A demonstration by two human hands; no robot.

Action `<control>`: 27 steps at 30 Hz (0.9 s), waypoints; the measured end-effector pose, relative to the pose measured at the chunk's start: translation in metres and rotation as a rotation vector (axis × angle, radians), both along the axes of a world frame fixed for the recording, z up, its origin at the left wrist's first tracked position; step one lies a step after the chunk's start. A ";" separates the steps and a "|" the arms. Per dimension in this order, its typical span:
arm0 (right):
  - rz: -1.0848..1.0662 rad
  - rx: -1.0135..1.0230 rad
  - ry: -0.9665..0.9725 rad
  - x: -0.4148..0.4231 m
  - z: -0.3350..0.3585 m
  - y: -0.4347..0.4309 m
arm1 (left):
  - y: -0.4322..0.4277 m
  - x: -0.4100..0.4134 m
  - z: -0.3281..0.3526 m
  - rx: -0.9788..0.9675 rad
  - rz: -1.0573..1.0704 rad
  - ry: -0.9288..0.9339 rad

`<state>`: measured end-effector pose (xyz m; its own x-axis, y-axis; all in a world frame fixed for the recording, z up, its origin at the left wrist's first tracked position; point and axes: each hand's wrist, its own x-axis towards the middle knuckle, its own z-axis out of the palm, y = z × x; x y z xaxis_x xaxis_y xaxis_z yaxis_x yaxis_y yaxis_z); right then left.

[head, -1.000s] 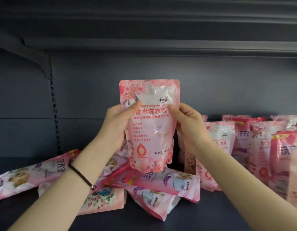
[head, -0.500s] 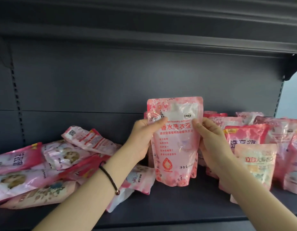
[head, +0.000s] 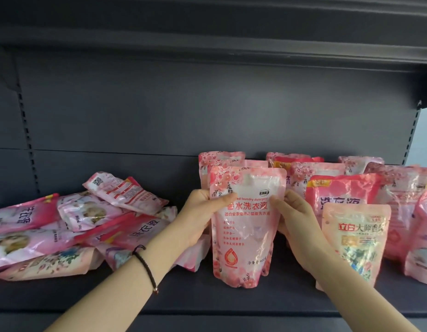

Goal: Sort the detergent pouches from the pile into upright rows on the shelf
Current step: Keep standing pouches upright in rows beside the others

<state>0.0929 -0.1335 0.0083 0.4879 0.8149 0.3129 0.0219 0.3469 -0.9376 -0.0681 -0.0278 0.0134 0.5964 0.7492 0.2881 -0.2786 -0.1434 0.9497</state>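
Detergent pouch (head: 246, 226): upright with its front to the camera, at the head of the leftmost standing row (head: 222, 161), just in front of two like pouches. Its base is down at the shelf (head: 207, 303); I cannot tell whether it rests on the board.
Left hand (head: 203, 216): grips the pouch's left edge near the top, thumb across the front, fingers curled behind.
Right hand (head: 296, 226): pinches the right edge at the same height, thumb on the front, fingers behind.
Pouch look: pink with a blossom border, a clear window showing pale liquid, red characters and a red drop mark. The film is glossy and slightly creased.
Pile (head: 76, 226): pouches lie flat and overlapping at the shelf's left, close to the left forearm.
Right side: a peach pouch (head: 356, 240) stands just beside the right wrist, with red and pink rows behind it.
Open room: bare board runs from the held pouch to the front lip. The back panel (head: 183, 111) is bare above the pouch tops.
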 end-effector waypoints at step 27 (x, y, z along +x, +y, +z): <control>-0.075 -0.092 -1.561 -0.088 0.129 0.026 | 0.114 -0.193 0.044 1.014 0.436 1.219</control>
